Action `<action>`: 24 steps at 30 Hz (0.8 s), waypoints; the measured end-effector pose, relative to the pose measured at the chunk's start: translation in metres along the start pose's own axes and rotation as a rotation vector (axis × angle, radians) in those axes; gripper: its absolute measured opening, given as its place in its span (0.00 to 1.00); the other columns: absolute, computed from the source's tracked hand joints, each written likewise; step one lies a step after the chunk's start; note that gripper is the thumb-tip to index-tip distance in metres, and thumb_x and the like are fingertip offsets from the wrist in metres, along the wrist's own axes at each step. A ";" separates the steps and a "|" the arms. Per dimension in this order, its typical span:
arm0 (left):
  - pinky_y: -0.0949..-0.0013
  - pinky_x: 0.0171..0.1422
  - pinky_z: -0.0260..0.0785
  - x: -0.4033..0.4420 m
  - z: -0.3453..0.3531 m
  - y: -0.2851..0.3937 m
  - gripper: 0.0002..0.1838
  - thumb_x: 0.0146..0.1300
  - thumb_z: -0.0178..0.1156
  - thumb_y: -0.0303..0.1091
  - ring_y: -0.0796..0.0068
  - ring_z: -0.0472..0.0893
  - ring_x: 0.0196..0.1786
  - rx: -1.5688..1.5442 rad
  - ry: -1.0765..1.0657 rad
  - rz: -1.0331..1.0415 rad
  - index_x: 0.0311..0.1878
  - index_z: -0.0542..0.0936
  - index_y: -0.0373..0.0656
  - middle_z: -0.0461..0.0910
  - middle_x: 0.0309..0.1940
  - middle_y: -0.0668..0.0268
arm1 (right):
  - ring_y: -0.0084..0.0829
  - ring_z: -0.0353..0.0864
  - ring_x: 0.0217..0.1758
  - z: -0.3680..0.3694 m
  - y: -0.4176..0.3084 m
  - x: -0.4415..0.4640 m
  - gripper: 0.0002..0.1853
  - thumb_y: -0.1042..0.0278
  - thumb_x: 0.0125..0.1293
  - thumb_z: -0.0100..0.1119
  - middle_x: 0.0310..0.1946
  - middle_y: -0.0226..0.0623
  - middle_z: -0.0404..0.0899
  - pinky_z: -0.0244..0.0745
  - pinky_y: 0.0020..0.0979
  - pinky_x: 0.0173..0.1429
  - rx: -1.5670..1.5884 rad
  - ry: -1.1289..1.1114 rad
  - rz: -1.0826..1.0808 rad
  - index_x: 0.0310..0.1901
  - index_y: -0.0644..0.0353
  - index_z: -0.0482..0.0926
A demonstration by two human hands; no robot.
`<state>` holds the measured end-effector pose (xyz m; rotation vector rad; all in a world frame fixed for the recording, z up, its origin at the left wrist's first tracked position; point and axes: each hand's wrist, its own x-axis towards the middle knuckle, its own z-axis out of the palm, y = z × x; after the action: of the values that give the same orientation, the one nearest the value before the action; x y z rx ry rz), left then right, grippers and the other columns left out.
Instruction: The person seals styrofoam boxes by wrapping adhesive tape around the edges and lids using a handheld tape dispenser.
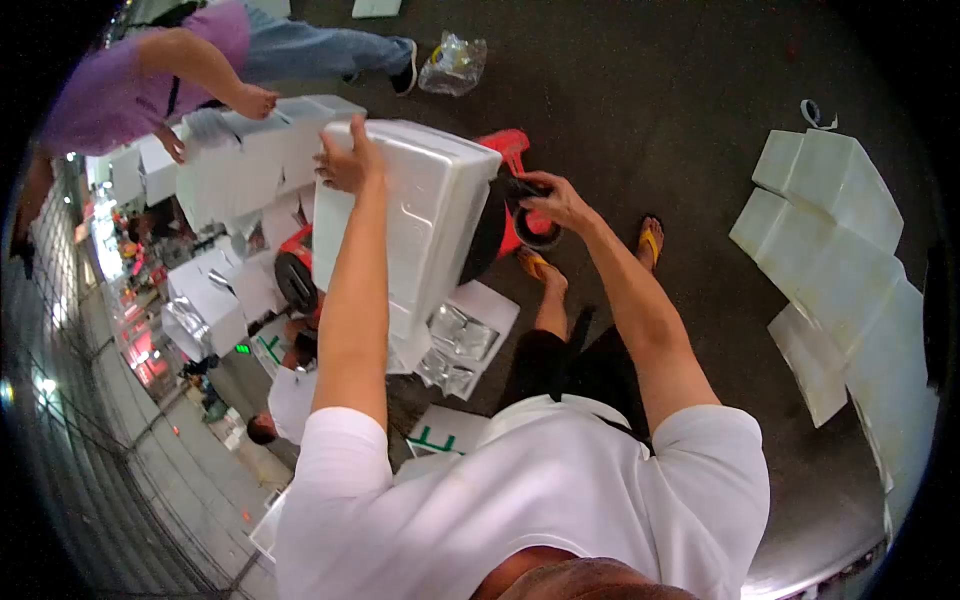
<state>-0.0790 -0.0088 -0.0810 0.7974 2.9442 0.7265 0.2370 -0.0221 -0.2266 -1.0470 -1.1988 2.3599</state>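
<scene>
A large white foam box (405,220) with a lid stands in front of me, beside a red and black vehicle (508,150). My left hand (350,160) grips the box's far upper edge, thumb raised and fingers bent around the corner. At the box's right side, my right hand (560,203) is closed on a dark ring-shaped roll (538,228), probably tape. The fingers partly cover the roll, and any strip coming off it cannot be made out.
A person in a purple top (150,75) stands at upper left by more white boxes (235,165). An open box with silvery packs (460,335) lies below the held box. Another person (290,405) is lower left. Foam boxes (830,240) stand at right; a plastic bag (455,65) lies above.
</scene>
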 end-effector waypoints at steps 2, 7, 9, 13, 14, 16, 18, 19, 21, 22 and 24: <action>0.43 0.79 0.37 -0.001 -0.007 -0.008 0.50 0.54 0.63 0.66 0.38 0.47 0.78 -0.070 0.039 0.142 0.76 0.60 0.53 0.47 0.77 0.43 | 0.33 0.80 0.52 0.007 -0.007 0.058 0.28 0.71 0.55 0.70 0.51 0.43 0.80 0.75 0.36 0.58 0.006 -0.017 -0.170 0.60 0.55 0.78; 0.44 0.79 0.39 -0.048 -0.046 -0.042 0.48 0.52 0.65 0.64 0.41 0.49 0.78 0.199 -0.290 0.801 0.75 0.62 0.56 0.52 0.77 0.49 | 0.27 0.78 0.50 0.025 -0.042 0.113 0.31 0.64 0.54 0.74 0.47 0.37 0.81 0.75 0.31 0.54 -0.026 -0.077 0.043 0.61 0.58 0.78; 0.44 0.79 0.39 -0.038 -0.040 -0.041 0.48 0.53 0.64 0.65 0.41 0.48 0.78 0.206 -0.250 0.668 0.75 0.63 0.56 0.52 0.77 0.48 | 0.27 0.79 0.48 0.025 -0.031 0.100 0.30 0.63 0.54 0.73 0.46 0.36 0.80 0.76 0.31 0.52 -0.157 -0.061 -0.098 0.61 0.56 0.78; 0.45 0.80 0.38 -0.006 -0.029 -0.047 0.47 0.55 0.61 0.67 0.40 0.47 0.78 0.264 -0.078 0.242 0.75 0.63 0.55 0.51 0.76 0.46 | 0.30 0.79 0.50 0.014 -0.005 -0.001 0.28 0.65 0.56 0.72 0.48 0.37 0.80 0.76 0.32 0.53 -0.597 -0.291 -0.104 0.60 0.54 0.78; 0.44 0.80 0.38 0.003 -0.029 -0.046 0.48 0.55 0.59 0.69 0.39 0.46 0.78 0.262 -0.052 0.114 0.76 0.62 0.55 0.51 0.76 0.45 | 0.30 0.79 0.50 0.011 0.000 0.000 0.28 0.65 0.56 0.72 0.48 0.37 0.80 0.76 0.32 0.53 -0.612 -0.293 -0.102 0.60 0.54 0.78; 0.45 0.80 0.37 0.016 -0.027 -0.048 0.48 0.56 0.59 0.69 0.39 0.46 0.78 0.254 -0.017 -0.015 0.76 0.61 0.55 0.51 0.76 0.45 | 0.32 0.78 0.53 0.009 0.015 0.001 0.29 0.65 0.55 0.72 0.51 0.38 0.79 0.75 0.34 0.58 -0.208 -0.161 0.021 0.61 0.54 0.78; 0.45 0.80 0.36 0.017 -0.036 -0.047 0.49 0.57 0.57 0.70 0.38 0.46 0.78 0.223 0.033 -0.155 0.75 0.61 0.50 0.50 0.76 0.42 | 0.33 0.78 0.55 0.007 0.003 0.029 0.29 0.67 0.56 0.71 0.56 0.38 0.78 0.73 0.36 0.63 -0.287 -0.177 -0.013 0.62 0.54 0.77; 0.45 0.80 0.36 0.015 -0.035 -0.062 0.49 0.57 0.57 0.71 0.38 0.47 0.78 0.124 0.033 0.027 0.75 0.62 0.48 0.51 0.75 0.42 | 0.33 0.78 0.56 0.004 -0.015 0.040 0.29 0.67 0.57 0.71 0.57 0.38 0.78 0.73 0.36 0.64 -0.288 -0.181 0.034 0.62 0.54 0.76; 0.43 0.80 0.35 -0.009 -0.032 -0.096 0.50 0.57 0.57 0.71 0.39 0.48 0.78 0.051 -0.127 0.685 0.74 0.62 0.45 0.53 0.75 0.42 | 0.33 0.78 0.57 0.010 -0.038 0.052 0.29 0.66 0.57 0.71 0.57 0.38 0.78 0.73 0.35 0.63 -0.306 -0.123 0.001 0.62 0.55 0.76; 0.43 0.80 0.35 -0.047 -0.044 -0.091 0.50 0.56 0.59 0.69 0.39 0.48 0.78 0.149 -0.276 0.963 0.75 0.62 0.47 0.54 0.75 0.44 | 0.32 0.77 0.58 0.010 -0.042 0.054 0.29 0.66 0.56 0.71 0.57 0.38 0.78 0.72 0.35 0.63 -0.329 -0.076 -0.010 0.62 0.55 0.77; 0.43 0.79 0.37 -0.090 -0.063 -0.055 0.51 0.54 0.61 0.68 0.40 0.47 0.78 0.252 -0.320 0.897 0.75 0.61 0.48 0.54 0.76 0.46 | 0.33 0.77 0.59 0.005 -0.039 0.060 0.29 0.65 0.57 0.71 0.58 0.39 0.78 0.71 0.36 0.64 -0.295 -0.069 0.015 0.61 0.55 0.77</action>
<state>-0.0341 -0.1211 -0.0586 2.0659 2.3176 0.1650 0.1896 0.0314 -0.2219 -1.0705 -1.6067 2.2937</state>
